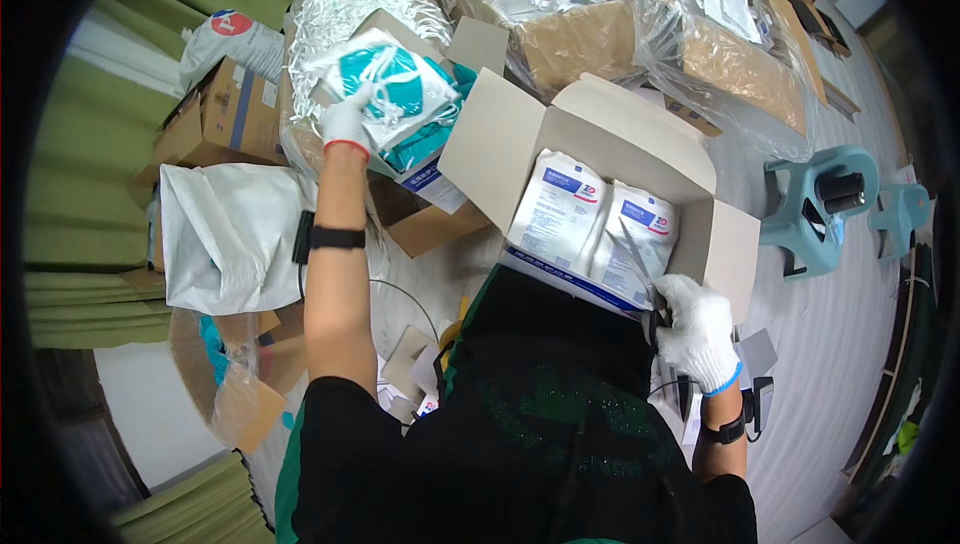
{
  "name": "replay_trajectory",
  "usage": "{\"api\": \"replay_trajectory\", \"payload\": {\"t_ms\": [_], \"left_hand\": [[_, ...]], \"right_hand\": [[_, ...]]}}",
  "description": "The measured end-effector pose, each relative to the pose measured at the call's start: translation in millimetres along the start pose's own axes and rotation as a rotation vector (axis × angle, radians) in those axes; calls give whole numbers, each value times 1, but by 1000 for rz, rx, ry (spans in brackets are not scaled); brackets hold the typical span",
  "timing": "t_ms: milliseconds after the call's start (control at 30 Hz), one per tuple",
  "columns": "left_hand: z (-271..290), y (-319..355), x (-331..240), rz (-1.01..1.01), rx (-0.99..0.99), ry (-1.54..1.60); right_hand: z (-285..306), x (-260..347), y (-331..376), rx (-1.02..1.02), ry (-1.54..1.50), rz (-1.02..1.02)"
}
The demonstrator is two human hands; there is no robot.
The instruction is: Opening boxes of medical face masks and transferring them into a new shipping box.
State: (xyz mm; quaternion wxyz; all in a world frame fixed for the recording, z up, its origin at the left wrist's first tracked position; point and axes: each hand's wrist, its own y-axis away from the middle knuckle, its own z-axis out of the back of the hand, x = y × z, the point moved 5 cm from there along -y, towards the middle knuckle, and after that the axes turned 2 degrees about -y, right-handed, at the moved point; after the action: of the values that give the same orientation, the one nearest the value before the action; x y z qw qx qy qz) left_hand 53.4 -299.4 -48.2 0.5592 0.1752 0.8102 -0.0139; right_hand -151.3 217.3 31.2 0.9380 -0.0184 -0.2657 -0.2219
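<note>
White knit gloves cover both hands. My left hand (350,122) is closed on the near edge of a teal-and-white bundle with white cords (395,84), held over a carton of teal pieces (425,142). The bundle's exact kind cannot be made out. At the near right corner of an open white box (492,139), my right hand (692,329) grips a pair of scissors (634,256), its blades pointing away over the box. Inside the box lie white printed packets with blue labels (560,209), in two side-by-side rows.
A heap of white cords (375,6) fills a plastic-lined carton at the far left. Plastic-covered cartons (575,42) with white packets stand at the back. Blue-green stools (835,169) are on the right. A white sack (235,239) sits left, above an open carton (245,364).
</note>
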Motion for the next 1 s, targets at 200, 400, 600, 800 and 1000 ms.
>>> {"api": "replay_trajectory", "payload": {"t_ms": [200,400,600,800,1000], "left_hand": [[59,-63,137,108,75,-251],[19,-16,55,-223,-430,-1491],[-185,139,-58,-560,216,-710],[-259,212,108,9,1262,-1454],[-242,225,212,178,977,-1678]], "right_hand": [[-1,-3,0,21,-5,-17],[0,7,3,1,3,8],[1,-10,11,-204,-201,-155],[0,-17,17,-317,-339,-130],[-4,-23,27,-361,-242,-43]]}}
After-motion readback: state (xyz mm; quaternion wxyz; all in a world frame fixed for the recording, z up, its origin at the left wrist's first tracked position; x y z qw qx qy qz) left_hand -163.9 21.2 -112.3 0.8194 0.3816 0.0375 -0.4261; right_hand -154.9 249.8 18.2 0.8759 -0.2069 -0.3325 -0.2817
